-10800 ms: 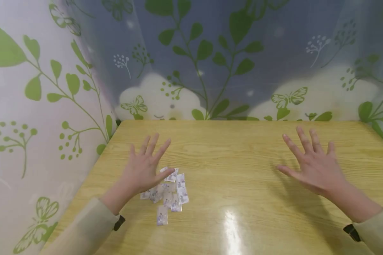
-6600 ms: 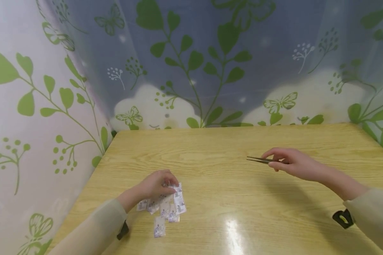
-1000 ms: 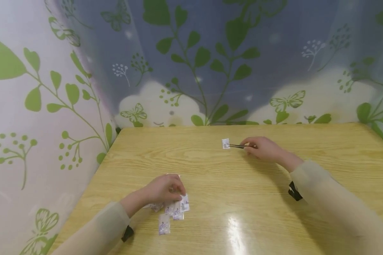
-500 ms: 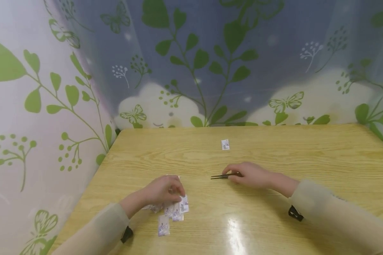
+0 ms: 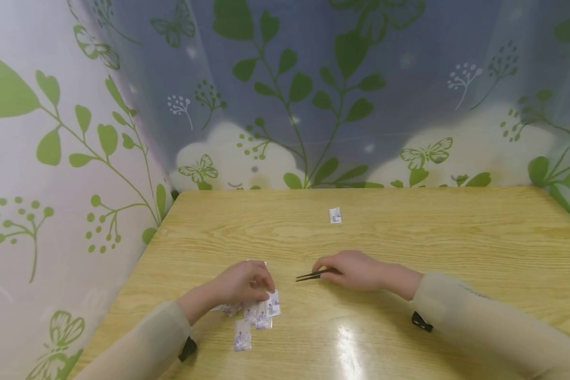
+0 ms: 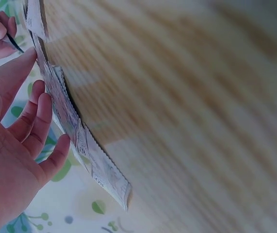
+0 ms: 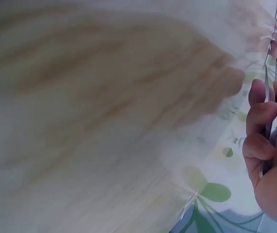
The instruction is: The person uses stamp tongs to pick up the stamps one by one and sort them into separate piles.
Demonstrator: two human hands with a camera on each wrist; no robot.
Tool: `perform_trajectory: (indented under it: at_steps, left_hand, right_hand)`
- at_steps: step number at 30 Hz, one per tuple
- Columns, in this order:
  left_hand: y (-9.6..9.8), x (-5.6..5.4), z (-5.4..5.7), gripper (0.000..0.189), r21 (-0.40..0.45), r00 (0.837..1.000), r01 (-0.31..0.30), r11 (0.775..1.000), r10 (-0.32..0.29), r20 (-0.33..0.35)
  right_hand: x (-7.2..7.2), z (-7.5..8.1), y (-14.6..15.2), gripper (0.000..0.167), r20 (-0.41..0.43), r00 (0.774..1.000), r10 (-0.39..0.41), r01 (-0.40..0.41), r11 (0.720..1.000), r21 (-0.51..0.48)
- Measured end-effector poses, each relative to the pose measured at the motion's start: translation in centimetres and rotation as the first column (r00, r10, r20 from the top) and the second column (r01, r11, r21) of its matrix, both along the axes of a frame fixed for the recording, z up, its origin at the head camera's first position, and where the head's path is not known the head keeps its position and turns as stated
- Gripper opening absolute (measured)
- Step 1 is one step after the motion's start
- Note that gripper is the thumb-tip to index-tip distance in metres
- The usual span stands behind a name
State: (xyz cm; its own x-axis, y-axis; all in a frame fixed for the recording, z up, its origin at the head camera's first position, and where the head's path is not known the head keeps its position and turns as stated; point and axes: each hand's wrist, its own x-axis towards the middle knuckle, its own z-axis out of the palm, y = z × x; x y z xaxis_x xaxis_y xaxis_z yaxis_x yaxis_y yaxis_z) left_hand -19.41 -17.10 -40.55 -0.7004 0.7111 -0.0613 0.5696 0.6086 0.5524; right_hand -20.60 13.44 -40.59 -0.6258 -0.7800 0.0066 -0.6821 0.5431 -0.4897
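Observation:
My left hand rests at a heap of small white printed sachets, hiding part of it. In the left wrist view its relaxed, slightly bent fingers touch the flat sachets, whose edges look serrated. To the right of the heap, my right hand holds dark tweezers between thumb and fingers. Their tips stand apart, point left at the heap, and have nothing between them. The right wrist view shows the tweezers gripped along their length. A single sachet lies flat near the table's far edge.
The wood-grain table bears one sachet at the near side of the heap. Behind and to the left stand curtains printed with leaves and butterflies. A bright light reflection lies on the near tabletop.
The right hand picked up tweezers, then set one sachet at the far side and let it go. It has since come back left and nearer; the left hand stays at the heap.

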Motion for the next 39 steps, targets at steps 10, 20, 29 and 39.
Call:
perform_trajectory:
  at_steps: [10,20,29,39]
  left_hand:
    - [0.0,-0.1,0.0,0.010,0.000,1.000,0.002,1.000,-0.002,-0.015]
    - [0.0,0.0,0.1,0.010,0.029,0.998,0.029,0.999,-0.027,-0.050]
    - [0.0,0.0,-0.1,0.009,0.010,0.999,0.012,1.000,-0.012,-0.032]
    - [-0.1,-0.1,-0.2,0.009,0.011,0.999,0.008,1.000,-0.007,-0.035]
  right_hand:
    - [-0.2,-0.3,-1.4,0.016,-0.029,0.998,0.049,-0.049,0.999,0.000]
    - [0.2,0.0,-2.4,0.015,-0.030,0.995,0.093,-0.093,0.996,0.004]
    - [0.4,-0.1,-2.9,0.016,-0.033,0.993,0.114,-0.114,0.994,0.002]
    - [0.6,-0.2,-3.7,0.018,-0.012,0.993,0.115,-0.115,0.993,0.013]
